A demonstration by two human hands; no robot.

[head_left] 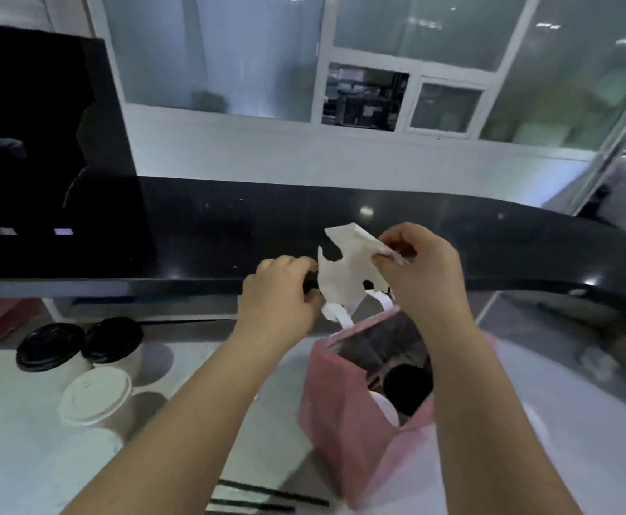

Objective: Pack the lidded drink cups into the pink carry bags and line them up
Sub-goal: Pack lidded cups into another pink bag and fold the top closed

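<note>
A glossy black counter (434, 217) runs across the view above a white worktop (6, 421). At the left stands a black panel (43, 143), blank and reflective. Behind the counter is a white wall (266, 154) with frosted glass panes (229, 50) – one small hatch (365, 96) shows dark shelving. Thin black sticks (266, 498) lie at the worktop's near edge.

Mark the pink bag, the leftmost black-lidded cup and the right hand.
pink bag (341, 440): head view, near side wall.
leftmost black-lidded cup (49, 345): head view, lid centre.
right hand (421, 269): head view, back of hand.
</note>
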